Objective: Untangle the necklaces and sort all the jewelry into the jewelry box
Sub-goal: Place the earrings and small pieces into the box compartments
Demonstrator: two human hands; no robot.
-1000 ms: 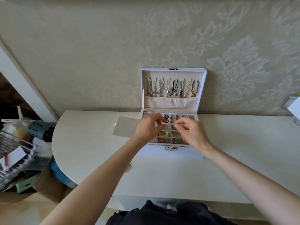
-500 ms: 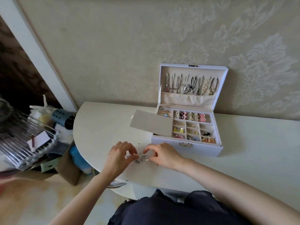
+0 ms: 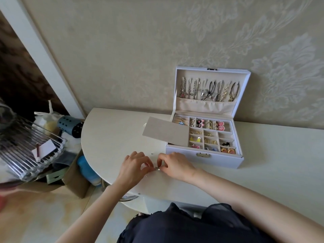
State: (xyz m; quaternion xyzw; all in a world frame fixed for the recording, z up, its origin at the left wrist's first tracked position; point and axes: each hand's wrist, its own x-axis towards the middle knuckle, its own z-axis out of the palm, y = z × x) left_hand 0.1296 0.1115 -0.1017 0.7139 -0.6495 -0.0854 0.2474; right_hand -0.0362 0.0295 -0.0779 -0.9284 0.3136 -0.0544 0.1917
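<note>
A cream worktop [image 3: 114, 134] with a rounded left end is set against a patterned wall [image 3: 140, 58]. An open white jewelry box [image 3: 219, 159] is carried near that wall. Nearer the front edge, a silvery jewelry piece [image 3: 156, 168] is pinched between the left hand [image 3: 134, 166] and the right hand [image 3: 175, 164].

Left hand [image 3: 134, 166], right hand [image 3: 175, 163] — fingertips pinching.

A tiny silvery piece [image 3: 157, 169] near the table's [image 3: 263, 155] front edge is mostly hidden between fingertips [image 3: 149, 163], too small to identify, and a beige flap [image 3: 166, 133] covers the jewelry box's [image 3: 203, 160] left compartments.
</note>
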